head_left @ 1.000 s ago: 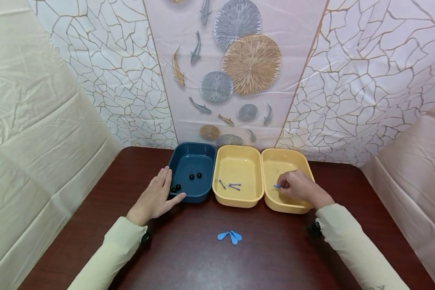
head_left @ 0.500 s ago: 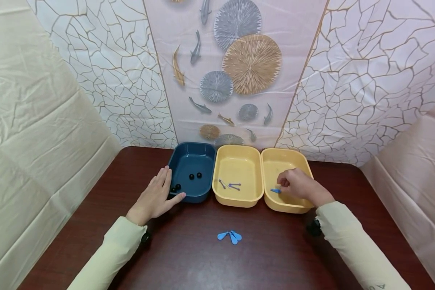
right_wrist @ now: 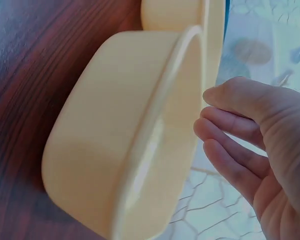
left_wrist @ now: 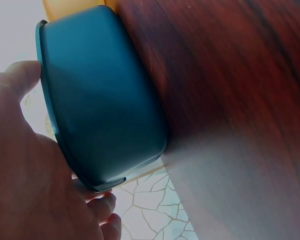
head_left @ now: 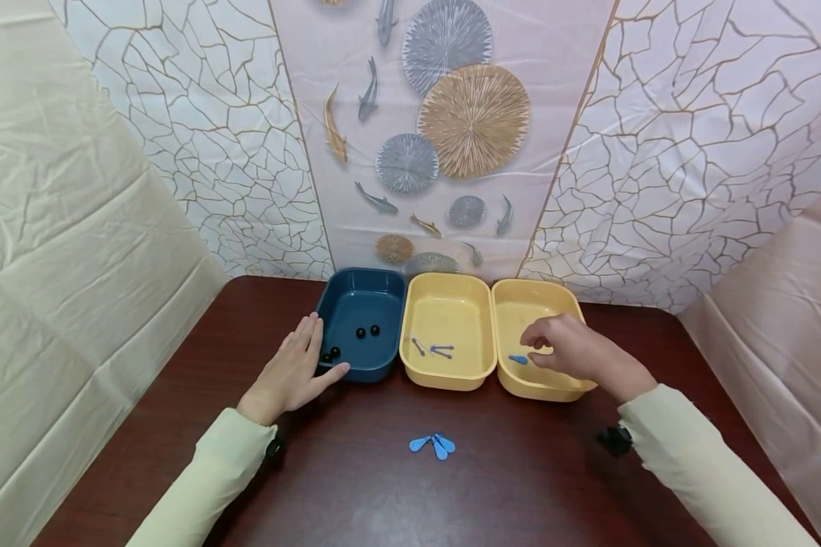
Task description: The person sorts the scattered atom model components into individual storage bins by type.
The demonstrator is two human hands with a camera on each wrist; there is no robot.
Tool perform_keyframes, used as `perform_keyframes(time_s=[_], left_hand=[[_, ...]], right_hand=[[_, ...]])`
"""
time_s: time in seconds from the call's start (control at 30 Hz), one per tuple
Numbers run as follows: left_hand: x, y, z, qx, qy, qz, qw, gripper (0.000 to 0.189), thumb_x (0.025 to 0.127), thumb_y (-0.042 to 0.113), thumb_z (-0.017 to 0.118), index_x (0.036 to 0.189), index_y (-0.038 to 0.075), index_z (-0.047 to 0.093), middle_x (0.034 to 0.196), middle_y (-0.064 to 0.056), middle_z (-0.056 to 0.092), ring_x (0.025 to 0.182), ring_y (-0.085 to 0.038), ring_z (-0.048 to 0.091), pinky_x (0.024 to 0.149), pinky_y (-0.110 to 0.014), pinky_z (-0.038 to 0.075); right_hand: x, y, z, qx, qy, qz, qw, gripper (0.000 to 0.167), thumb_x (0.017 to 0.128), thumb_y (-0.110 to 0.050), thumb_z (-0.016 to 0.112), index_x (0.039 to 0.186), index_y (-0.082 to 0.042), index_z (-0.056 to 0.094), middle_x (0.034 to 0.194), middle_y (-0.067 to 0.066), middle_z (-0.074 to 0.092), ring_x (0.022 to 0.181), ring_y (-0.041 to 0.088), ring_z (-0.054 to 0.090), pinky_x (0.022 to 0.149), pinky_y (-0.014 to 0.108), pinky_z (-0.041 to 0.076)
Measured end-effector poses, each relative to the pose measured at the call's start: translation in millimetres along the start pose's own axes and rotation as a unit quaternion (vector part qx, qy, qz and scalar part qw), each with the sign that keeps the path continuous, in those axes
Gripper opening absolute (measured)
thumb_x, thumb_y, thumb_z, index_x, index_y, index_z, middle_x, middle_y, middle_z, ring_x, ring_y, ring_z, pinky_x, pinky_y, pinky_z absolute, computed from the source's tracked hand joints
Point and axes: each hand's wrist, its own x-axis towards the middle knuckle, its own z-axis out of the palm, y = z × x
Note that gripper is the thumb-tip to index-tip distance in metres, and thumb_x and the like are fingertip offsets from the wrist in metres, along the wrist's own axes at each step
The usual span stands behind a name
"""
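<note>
In the head view my left hand (head_left: pixel 289 370) rests with straight fingers along the near left corner of the dark blue tray (head_left: pixel 362 374). Its thumb lies on the rim, which the left wrist view also shows. My right hand (head_left: pixel 564 349) hovers over the right yellow tray (head_left: pixel 540 393), thumb and fingers parted and holding nothing. Below the fingertips a small blue drop-shaped piece (head_left: pixel 518 359) lies on the tray floor. In the right wrist view the bent fingers and thumb (right_wrist: pixel 230 97) of this hand stand above the tray rim (right_wrist: pixel 140 135).
Several blue drop-shaped pieces (head_left: pixel 441 447) lie together on the dark wood table (head_left: pixel 356 486). The middle yellow tray (head_left: pixel 449 382) holds thin purple-ended sticks (head_left: pixel 442 351). Black beads (head_left: pixel 361 333) sit in the blue tray. The three trays stand side by side before a patterned cloth (head_left: pixel 475 121).
My right hand has let go of the blue drop-shaped piece, which dropped into the right yellow tray. Its fingers have since spread apart, and the forearm has shifted right. The left hand stays put.
</note>
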Motion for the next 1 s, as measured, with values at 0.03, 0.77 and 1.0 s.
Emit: perform_keyframes(time_s=[0.03,0.77,1.0], left_hand=[[0.1,-0.1,0.0,0.0,0.0,0.0,1.0,0.102,0.102,0.062,0.054,0.166,-0.007,0.016,0.176,-0.025,0.014,0.163,-0.047,0.016,0.13,-0.063,0.022],[1.1,-0.4,0.6,0.002,-0.001,0.002,1.0,0.101,0.102,0.061,0.054,0.165,-0.009,0.016,0.175,-0.027,0.014,0.163,-0.047,0.016,0.131,-0.063,0.022],[1.2,-0.5,1.2,0.002,-0.001,0.002,1.0,0.101,0.102,0.062,0.054,0.165,-0.008,0.016,0.176,-0.026,0.014,0.163,-0.047,0.016,0.131,-0.063,0.022]], right_hand=[[-0.4,-3.0,-1.8,-0.004,0.002,-0.004,1.0,0.016,0.083,0.002,0.082,0.099,-0.001,0.079,0.096,0.009,0.08,0.085,0.023,0.077,0.076,0.037,0.065],[11.2,-78.4,7.1,-0.006,-0.028,-0.11,0.9935,0.01,0.086,-0.005,0.082,0.093,-0.012,0.077,0.085,-0.005,0.07,0.079,0.011,0.066,0.071,0.025,0.058],[13.3,-93.6,26.6,0.008,-0.06,-0.099,0.9932,0.011,0.088,-0.01,0.082,0.099,-0.008,0.079,0.089,-0.001,0.074,0.079,0.009,0.069,0.071,0.021,0.058]])
